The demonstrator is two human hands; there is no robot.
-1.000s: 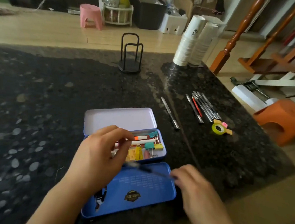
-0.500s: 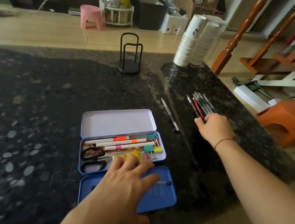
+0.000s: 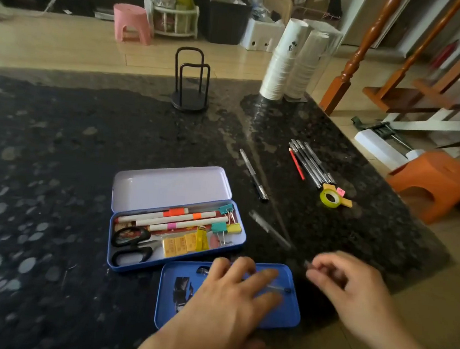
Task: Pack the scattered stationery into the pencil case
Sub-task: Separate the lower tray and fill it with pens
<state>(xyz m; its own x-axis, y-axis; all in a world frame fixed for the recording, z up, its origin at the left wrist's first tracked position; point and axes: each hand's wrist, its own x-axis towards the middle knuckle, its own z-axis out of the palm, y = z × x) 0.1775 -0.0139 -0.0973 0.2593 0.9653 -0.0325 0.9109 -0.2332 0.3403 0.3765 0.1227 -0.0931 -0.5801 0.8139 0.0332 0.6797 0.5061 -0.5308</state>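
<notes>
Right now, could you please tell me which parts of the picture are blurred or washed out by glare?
Head view: the right hand and the thin pen streaked beside it are motion-blurred; the left hand over the blue tray is slightly soft; window glare streaks the granite countertop near the paper cups; the open pencil case stays sharp.

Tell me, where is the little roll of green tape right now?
The roll of green tape lies on the dark countertop at the right of the head view, just at the near end of the bundle of pens, touching some sticky notes.
</notes>
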